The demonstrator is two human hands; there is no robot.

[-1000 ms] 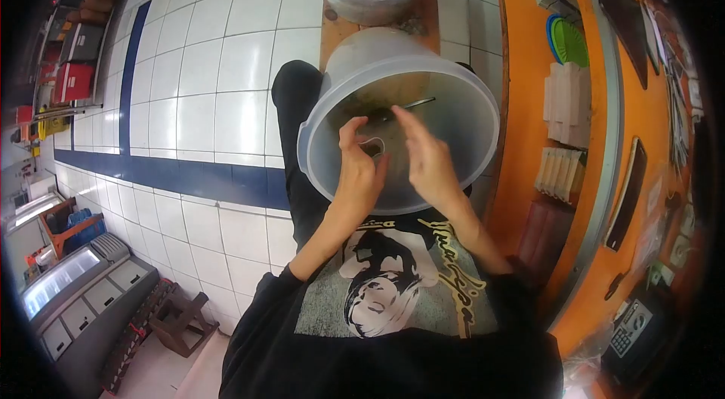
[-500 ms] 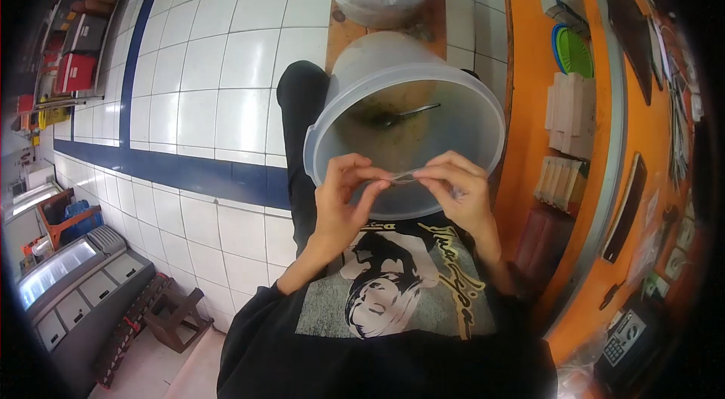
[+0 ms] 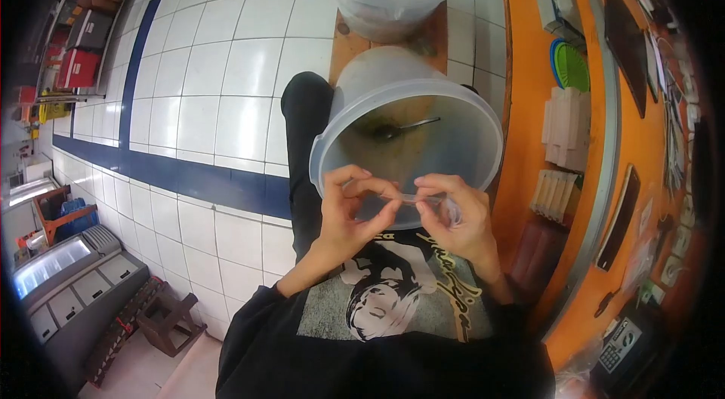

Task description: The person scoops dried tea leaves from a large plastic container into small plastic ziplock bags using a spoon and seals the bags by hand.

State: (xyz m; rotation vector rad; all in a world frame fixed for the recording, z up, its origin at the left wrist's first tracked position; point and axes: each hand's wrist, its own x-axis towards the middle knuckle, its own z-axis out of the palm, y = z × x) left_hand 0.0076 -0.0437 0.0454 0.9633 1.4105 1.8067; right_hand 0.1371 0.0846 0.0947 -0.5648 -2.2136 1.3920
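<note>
My left hand [image 3: 343,214] and my right hand [image 3: 462,218] are close together, each pinching one side of a small clear plastic bag [image 3: 408,197] between thumb and fingers. Part of the clear plastic shows inside the curl of my right hand. Both hands are at the near rim of a translucent bucket [image 3: 321,144], which is tipped with its mouth towards me. Inside the bucket lies a spoon [image 3: 420,123], its bowl in a small dark heap whose contents I cannot make out.
Beyond the tipped bucket, a second translucent bucket [image 3: 381,10] holds bags of green leafy material on a wooden bench [image 3: 349,49]. Orange shelving [image 3: 525,70] with boxes and a green round lid [image 3: 572,67] runs along the right. A brown stool [image 3: 168,317] stands at lower left.
One second ago my hands were apart and higher over the bucket's mouth. They have drawn back towards me and now both pinch the plastic bag. The view has shifted slightly.
</note>
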